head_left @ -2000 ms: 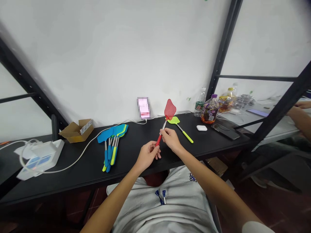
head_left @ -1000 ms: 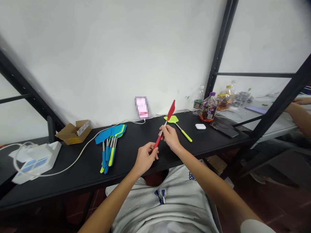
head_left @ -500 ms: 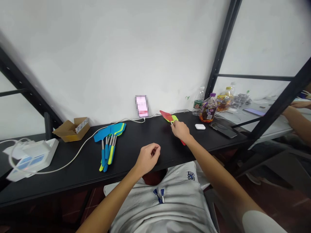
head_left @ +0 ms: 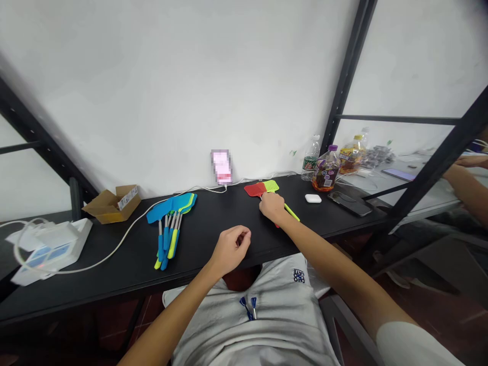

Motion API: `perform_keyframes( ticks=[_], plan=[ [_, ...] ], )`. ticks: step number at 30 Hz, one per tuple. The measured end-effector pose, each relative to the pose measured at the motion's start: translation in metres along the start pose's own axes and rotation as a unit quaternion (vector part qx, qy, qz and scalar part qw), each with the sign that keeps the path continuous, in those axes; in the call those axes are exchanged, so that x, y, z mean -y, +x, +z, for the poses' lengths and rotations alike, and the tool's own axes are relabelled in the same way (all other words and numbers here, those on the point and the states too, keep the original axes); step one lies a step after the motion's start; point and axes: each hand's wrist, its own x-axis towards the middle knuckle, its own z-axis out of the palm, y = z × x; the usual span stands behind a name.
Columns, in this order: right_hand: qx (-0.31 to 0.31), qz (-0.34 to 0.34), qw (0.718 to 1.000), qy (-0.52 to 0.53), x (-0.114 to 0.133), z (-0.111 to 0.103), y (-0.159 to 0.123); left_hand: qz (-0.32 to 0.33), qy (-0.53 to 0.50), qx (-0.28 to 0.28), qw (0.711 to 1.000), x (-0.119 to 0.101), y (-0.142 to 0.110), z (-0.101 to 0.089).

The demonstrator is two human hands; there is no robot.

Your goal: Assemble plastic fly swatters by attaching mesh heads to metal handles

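A red fly swatter (head_left: 254, 189) lies on the black table (head_left: 213, 223), its head beside the head of a yellow-green fly swatter (head_left: 272, 186). My right hand (head_left: 272, 206) rests on the red swatter's shaft with its fingers closed around it. My left hand (head_left: 231, 247) hovers over the table's front edge, fingers loosely curled with nothing in them. A bundle of several blue and yellow-green fly swatters (head_left: 171, 218) lies to the left.
A phone (head_left: 221, 166) leans on the wall with a white cable (head_left: 125, 236) running left to a white box (head_left: 49, 244). A cardboard box (head_left: 111, 204), bottles (head_left: 325, 172), an earbud case (head_left: 313, 199) and a dark phone (head_left: 350, 203) sit on the table. Another person's arm (head_left: 467, 180) is at the right.
My left hand let go of the red swatter's handle. My right hand carried the swatter to the right and laid it down beside the yellow-green one.
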Motion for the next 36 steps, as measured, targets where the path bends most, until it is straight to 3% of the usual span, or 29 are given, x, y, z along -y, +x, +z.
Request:
perform_keyframes(
  ticks=[4,7,17,30,33,36],
  plan=[
    [-0.082,0.017,0.996,-0.005,-0.013,-0.008,-0.002,0.003,0.005,-0.002,1.000,0.001,0.000,0.001],
    [-0.124,-0.008,0.992,-0.023,-0.024,-0.010,-0.001,0.001,0.008,0.003,1.000,0.002,0.000,0.001],
    [0.044,-0.026,0.999,0.006,-0.041,0.013,0.014,-0.003,0.017,0.007,1.000,0.003,0.002,0.003],
    [0.055,-0.024,0.998,-0.005,-0.083,0.021,0.038,-0.004,0.018,0.023,1.000,0.006,0.002,0.003],
    [0.051,-0.023,0.998,-0.008,-0.083,0.021,0.037,0.006,0.031,-0.010,0.999,0.002,0.000,-0.001],
    [0.037,-0.027,0.999,-0.001,-0.083,0.021,0.035,0.049,0.085,-0.056,0.994,-0.006,0.001,-0.022]
  ],
)
